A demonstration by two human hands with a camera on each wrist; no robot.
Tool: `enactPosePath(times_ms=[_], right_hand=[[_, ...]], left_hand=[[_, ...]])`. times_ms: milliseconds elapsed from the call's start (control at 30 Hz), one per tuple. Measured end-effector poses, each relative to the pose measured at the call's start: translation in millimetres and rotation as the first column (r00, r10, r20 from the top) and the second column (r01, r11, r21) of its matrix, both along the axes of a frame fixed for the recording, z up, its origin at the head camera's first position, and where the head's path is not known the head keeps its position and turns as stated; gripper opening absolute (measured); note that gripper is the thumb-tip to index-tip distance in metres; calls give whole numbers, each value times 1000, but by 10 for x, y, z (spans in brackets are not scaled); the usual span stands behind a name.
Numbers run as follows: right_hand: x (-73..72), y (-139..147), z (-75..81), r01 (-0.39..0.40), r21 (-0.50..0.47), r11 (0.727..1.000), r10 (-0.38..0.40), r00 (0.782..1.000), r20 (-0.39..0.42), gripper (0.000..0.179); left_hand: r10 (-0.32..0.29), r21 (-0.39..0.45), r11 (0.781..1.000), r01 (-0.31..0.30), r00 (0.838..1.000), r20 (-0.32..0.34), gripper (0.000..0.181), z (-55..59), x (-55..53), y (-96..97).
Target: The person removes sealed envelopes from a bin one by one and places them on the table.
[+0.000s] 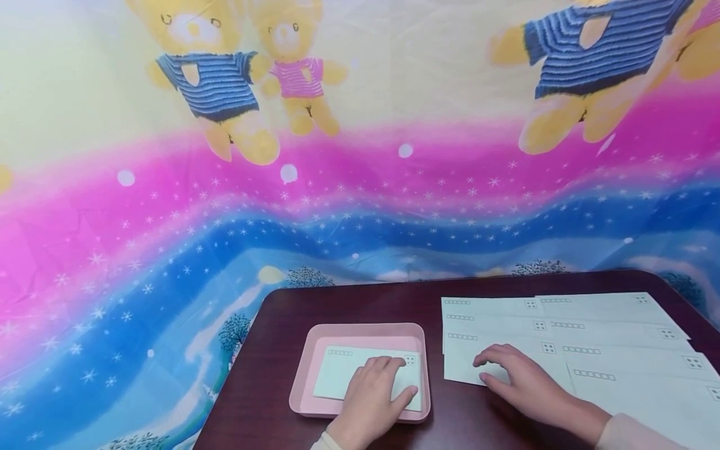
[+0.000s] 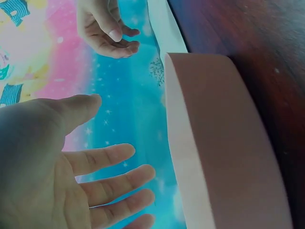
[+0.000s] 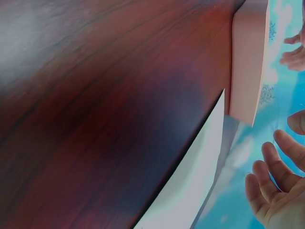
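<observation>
A shallow pink tray [image 1: 304, 369] holds white envelopes [image 1: 337, 375] printed with a row of small boxes and a stamp square. Over that tray is my left hand [image 1: 374, 390], its fingers spread and nothing gripped; the left wrist view has this hand [image 2: 71, 176] above the tray's rim. To the right, overlapping rows of similar envelopes [image 1: 607, 369] lie on the table. My right hand [image 1: 523, 378] hovers over the near left corner of these rows, fingers loosely bent and holding nothing. In the right wrist view its fingers [image 3: 269, 183] are apart, above an envelope edge [image 3: 190, 176].
Both the tray and the envelope rows rest on a dark brown wooden table [image 1: 253, 387] with rounded far corners. Behind it hangs a colourful cloth [image 1: 360, 156] printed with teddy bears and snowflakes. A strip of bare wood separates the tray from the rows.
</observation>
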State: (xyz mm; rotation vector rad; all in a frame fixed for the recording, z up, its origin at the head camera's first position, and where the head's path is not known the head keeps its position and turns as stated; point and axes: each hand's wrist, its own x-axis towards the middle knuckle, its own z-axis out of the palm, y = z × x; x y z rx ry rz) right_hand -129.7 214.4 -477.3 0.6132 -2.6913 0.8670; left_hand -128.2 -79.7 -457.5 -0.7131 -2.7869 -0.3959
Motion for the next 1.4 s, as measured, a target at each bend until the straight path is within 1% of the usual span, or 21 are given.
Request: enactPosePath(times_ms=[67,167,300,467,600,667,733,833,933,1033,1167,1267,1400], right_hand=[[-13,-50,-20,-6,-13,1000,6,1000,-5,17],[-25,-151,-54,-2,-28,1000,1,1000,-27,19],[-37,-320,-81,2,-45,999,-3,999,-34,23],[-74,-521,-79,-17,-52,998,17,1000,3,25],[-123,-660,-100,-18,-34,999,19,1000,22,24],[-160,-725,-121,-22,-30,999,23,1000,8,25],[-194,-788,-142,-32,-27,999,32,999,-22,25],[-231,-879,-169,-44,5,999,44,996,-82,26],[-257,-964,-181,-65,57,996,73,988,-133,29],[-285,-1052,-174,-96,96,991,110,983,-148,33],[-318,-1171,-180,-127,135,983,142,984,-108,37],[-345,-1242,-200,-137,171,976,150,986,-66,38],[-384,-1300,-219,-159,234,959,166,986,-10,46]], left_hand=[[10,-1,1000,-10,1000,10,40,-16,1,-41],[22,-1,1000,-22,1000,6,41,-39,-6,-104],[41,9,999,-41,999,4,41,-69,-21,-191],[70,2,998,-70,998,9,41,-94,-35,-296],[90,-4,996,-90,996,16,41,-104,-53,-367],[103,-7,995,-103,994,27,42,-118,-57,-403],[114,-10,993,-113,993,33,41,-142,-58,-438],[125,-8,992,-125,991,38,41,-184,-59,-483],[131,-6,991,-131,991,26,40,-208,-64,-530],[137,-6,991,-137,991,4,39,-206,-79,-581],[149,-15,989,-149,989,-7,40,-201,-102,-641],[156,-19,988,-156,988,-5,41,-203,-115,-672],[162,-18,987,-162,987,-8,40,-215,-130,-693]])
